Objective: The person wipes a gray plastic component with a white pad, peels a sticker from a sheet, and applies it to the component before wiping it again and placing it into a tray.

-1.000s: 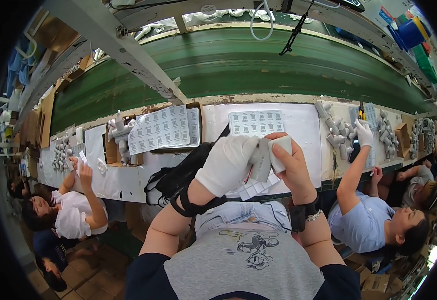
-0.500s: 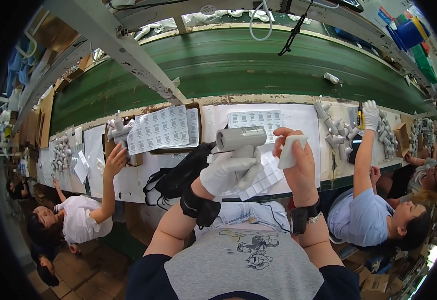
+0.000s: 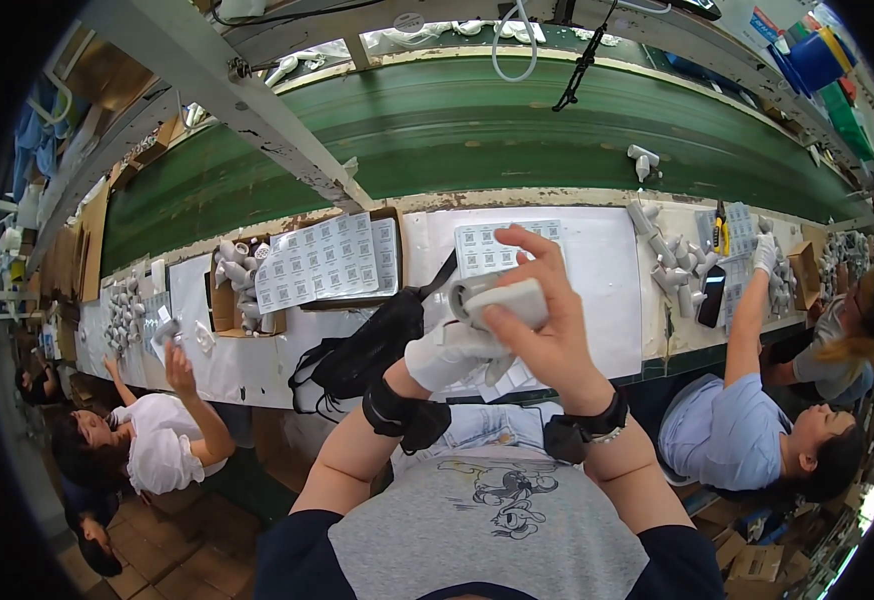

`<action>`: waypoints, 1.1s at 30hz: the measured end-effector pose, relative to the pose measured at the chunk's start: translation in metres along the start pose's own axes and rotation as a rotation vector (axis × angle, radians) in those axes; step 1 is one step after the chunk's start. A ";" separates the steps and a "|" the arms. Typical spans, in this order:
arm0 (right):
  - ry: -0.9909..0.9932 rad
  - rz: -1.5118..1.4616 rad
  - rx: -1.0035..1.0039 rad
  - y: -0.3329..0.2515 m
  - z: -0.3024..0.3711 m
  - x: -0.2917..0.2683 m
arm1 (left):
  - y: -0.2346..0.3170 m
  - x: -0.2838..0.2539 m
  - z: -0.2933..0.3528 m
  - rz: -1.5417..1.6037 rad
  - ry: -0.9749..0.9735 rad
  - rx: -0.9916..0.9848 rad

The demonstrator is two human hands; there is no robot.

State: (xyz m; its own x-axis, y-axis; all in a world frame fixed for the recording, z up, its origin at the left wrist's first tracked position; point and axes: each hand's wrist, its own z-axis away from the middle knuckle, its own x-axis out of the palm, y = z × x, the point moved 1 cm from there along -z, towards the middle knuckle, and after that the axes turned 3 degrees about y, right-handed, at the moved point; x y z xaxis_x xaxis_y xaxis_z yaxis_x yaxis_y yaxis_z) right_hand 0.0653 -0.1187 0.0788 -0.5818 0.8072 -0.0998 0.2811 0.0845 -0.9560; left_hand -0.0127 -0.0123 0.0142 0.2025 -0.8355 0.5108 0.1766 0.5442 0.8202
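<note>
My left hand [image 3: 443, 358], in a white glove, is wrapped round a grey cylindrical part [image 3: 459, 294], whose hollow end shows beside the white piece. My bare right hand [image 3: 563, 335] pinches a small white flat piece [image 3: 519, 302] between thumb and fingers and holds it against the cylinder. Most of the cylinder is hidden behind this piece and my fingers. Under my hands lie white folded pieces [image 3: 517, 378], partly covered. Just beyond is a sheet of printed square labels [image 3: 477, 262] on the white table.
A black bag [image 3: 362, 355] lies left of my hands, near a cardboard box [image 3: 225, 315] of grey fittings and label sheets [image 3: 322, 262]. Grey fittings [image 3: 672, 270], a phone [image 3: 712, 297] and yellow pliers [image 3: 721, 232] lie right. Beyond runs a green conveyor [image 3: 517, 130]. Co-workers sit both sides.
My right hand has moved left, bringing the white piece to the cylinder, which has turned its hollow end. The left co-worker's hand has drawn back from the box with a grey fitting.
</note>
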 end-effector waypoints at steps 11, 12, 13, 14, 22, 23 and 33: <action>0.108 -0.161 -0.030 0.021 0.008 0.012 | 0.008 0.000 0.008 0.084 -0.122 -0.159; 0.128 -0.176 -0.086 0.024 0.008 0.011 | 0.007 0.001 0.007 0.094 -0.127 -0.142; 0.129 -0.174 -0.087 0.027 0.008 0.011 | 0.006 0.000 0.006 0.094 -0.130 -0.143; 0.154 -0.195 -0.119 0.029 0.008 0.012 | 0.006 -0.001 0.005 0.110 -0.152 -0.146; 0.216 -0.329 -0.067 0.037 0.008 0.006 | 0.020 0.003 -0.002 0.071 -0.218 -0.197; 0.218 -0.395 0.015 0.036 0.008 0.004 | 0.022 0.002 -0.005 0.065 -0.314 -0.198; 0.115 -0.303 0.128 0.036 0.010 -0.002 | 0.025 0.011 -0.010 0.203 0.134 -0.022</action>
State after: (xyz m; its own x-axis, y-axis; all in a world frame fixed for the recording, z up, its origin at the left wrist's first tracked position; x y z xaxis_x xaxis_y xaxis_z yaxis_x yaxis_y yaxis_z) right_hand 0.0686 -0.1230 0.0416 -0.5323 0.8178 0.2187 0.0062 0.2622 -0.9650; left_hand 0.0035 -0.0076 0.0377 0.3617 -0.6925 0.6242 0.1403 0.7024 0.6978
